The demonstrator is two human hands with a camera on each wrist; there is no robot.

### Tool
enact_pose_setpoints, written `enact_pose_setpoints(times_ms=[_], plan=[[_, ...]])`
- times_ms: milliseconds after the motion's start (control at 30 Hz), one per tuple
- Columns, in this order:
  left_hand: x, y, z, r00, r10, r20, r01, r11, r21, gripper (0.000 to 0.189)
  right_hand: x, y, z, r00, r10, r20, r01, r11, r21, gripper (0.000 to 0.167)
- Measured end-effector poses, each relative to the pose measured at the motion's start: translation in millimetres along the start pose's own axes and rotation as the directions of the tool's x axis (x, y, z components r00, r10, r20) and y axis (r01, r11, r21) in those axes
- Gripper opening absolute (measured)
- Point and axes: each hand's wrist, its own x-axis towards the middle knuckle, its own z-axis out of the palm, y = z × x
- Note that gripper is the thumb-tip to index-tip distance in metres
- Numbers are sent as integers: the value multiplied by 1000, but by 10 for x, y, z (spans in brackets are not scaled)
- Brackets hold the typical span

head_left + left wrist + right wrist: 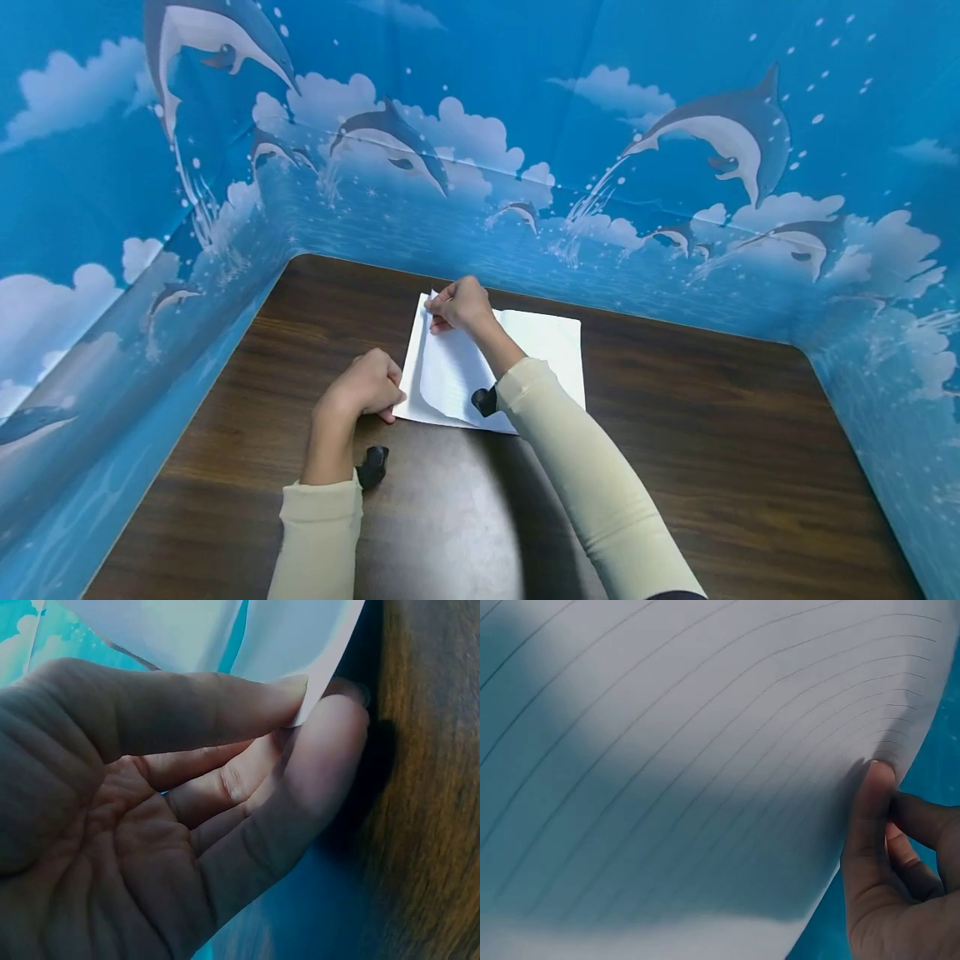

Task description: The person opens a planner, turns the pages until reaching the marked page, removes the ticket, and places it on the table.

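An open notebook [546, 346] with white pages lies on the table near its far edge. My right hand [463, 305] reaches across it and pinches a page [453, 375] close to the top left corner. That page is lifted and curved; the right wrist view shows printed lines on the sheet [705, 750], with thumb and finger of the hand [889, 877] at its edge. At the notebook's lower left, my left hand [366, 385] pinches the edge between thumb and forefinger, as the left wrist view shows of the hand [142, 840]. How many sheets it holds, I cannot tell.
The dark wood-grain table [712, 467] spreads around the notebook. A blue curtain [465, 225] printed with dolphins and clouds stands along the table's far and side edges. A black wrist camera [372, 467] sits by the left sleeve, another [484, 402] over the notebook.
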Motion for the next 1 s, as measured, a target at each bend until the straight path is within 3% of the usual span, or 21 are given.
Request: enact_pose_setpoints(times_ms=[200, 300, 367, 467, 567, 633, 733, 867, 933, 1000], plan=[[16, -5, 23, 999, 23, 25, -23, 1000, -9, 37, 46, 75, 127, 1000, -9, -16, 5, 981, -192, 15], [12, -17, 19, 997, 49, 55, -47, 998, -39, 35, 54, 122, 173, 1000, 4, 0, -4, 981, -194, 15], [5, -37, 2, 995, 63, 82, -56, 995, -85, 35, 61, 137, 199, 1000, 25, 12, -23, 990, -142, 13], [-9, -74, -35, 990, 75, 118, -55, 985, -163, 38, 69, 127, 221, 1000, 24, 20, -20, 989, -147, 12], [-8, -89, -54, 989, 83, 124, -61, 984, -168, 41, 47, 111, 205, 999, -11, 36, 19, 979, -203, 9], [0, -79, -50, 989, 79, 122, -62, 989, -137, 40, 11, 120, 175, 997, -62, 53, 74, 955, -288, 7], [5, -51, -29, 994, 43, 100, -36, 997, -69, 40, -49, 166, 113, 983, -160, 90, 183, 889, -420, 11], [-6, 4, 5, 998, -12, 62, 12, 1000, -1, 42, -96, 290, -37, 948, -284, 145, 313, 734, -603, 24], [-10, 24, 17, 998, -27, 51, 26, 999, 24, 43, -116, 382, -153, 934, -323, 156, 338, 649, -682, 24], [-16, 41, 19, 998, -34, 44, 32, 999, 40, 44, -148, 486, -304, 927, -339, 161, 342, 586, -735, 24]])
